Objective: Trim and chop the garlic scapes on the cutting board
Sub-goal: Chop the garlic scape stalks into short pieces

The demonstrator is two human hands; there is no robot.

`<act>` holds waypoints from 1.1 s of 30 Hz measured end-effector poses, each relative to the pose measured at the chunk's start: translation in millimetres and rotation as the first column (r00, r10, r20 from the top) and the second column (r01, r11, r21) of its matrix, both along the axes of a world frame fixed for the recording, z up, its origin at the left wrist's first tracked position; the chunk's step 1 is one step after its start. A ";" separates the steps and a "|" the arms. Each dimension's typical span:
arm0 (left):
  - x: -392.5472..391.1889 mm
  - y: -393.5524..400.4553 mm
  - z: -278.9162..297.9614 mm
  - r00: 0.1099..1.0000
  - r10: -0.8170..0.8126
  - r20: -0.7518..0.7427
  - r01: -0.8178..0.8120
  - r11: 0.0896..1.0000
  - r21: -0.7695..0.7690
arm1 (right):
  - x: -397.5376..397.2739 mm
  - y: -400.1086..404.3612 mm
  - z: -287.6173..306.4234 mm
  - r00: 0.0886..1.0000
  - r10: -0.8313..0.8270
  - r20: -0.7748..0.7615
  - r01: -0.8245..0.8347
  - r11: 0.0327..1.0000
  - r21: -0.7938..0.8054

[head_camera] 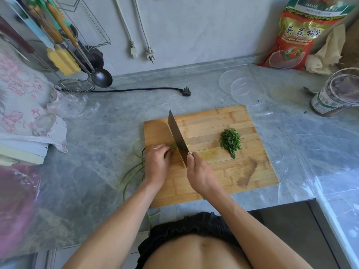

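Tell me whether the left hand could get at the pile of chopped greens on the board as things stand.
Probably not directly. The left hand holds the garlic scapes at the board's left edge, and the cleaver, gripped by the right hand, stands between it and the chopped pile.

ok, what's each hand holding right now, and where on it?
Right hand grips the cleaver by its handle, next to the blade. Left hand pins the garlic scapes to the cutting board, near their cut ends.

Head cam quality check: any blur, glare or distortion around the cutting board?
Head view: wide-angle bending curves the counter edges; cutting board, cleaver and chopped pile are sharp; the frame's left edge is smeared; soft daylight sheen on the plastic-covered counter, right.
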State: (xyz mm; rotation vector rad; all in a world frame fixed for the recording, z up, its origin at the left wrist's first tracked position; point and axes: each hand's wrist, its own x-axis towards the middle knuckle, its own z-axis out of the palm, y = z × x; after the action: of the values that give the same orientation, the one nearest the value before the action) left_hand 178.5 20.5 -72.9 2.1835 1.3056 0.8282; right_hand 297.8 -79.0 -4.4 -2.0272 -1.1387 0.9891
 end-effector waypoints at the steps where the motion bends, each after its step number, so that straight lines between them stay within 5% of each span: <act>1: -1.9 -0.7 -0.4 0.999 -0.031 -0.026 0.032 0.999 0.039 | 0.2 0.0 -0.3 1.000 -0.004 0.004 0.004 1.000 0.007; 6: -16.1 4.6 -4.9 0.983 -0.124 -0.134 0.139 0.984 0.107 | 2.1 -2.4 2.3 1.000 0.021 -0.011 -0.021 1.000 0.024; 13: -11.2 -1.3 5.2 0.999 -0.015 0.045 0.015 1.000 0.011 | -5.1 -11.7 8.6 0.986 0.156 0.059 -0.158 0.987 0.018; 22: -10.8 -2.7 -0.7 0.999 -0.037 -0.028 0.038 0.998 0.044 | -10.6 -16.9 5.9 0.974 0.171 0.150 -0.176 0.984 0.024; 33: -8.6 -3.6 -3.2 0.999 -0.023 -0.034 0.024 0.999 0.026 | -18.1 -6.9 6.7 0.947 0.240 0.212 -0.208 0.964 -0.164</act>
State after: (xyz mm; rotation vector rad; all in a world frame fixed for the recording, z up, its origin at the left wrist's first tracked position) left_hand 169.9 16.9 -76.1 2.2384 1.2888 0.8079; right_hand 279.7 -85.9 2.3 -2.2038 -1.4885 0.9848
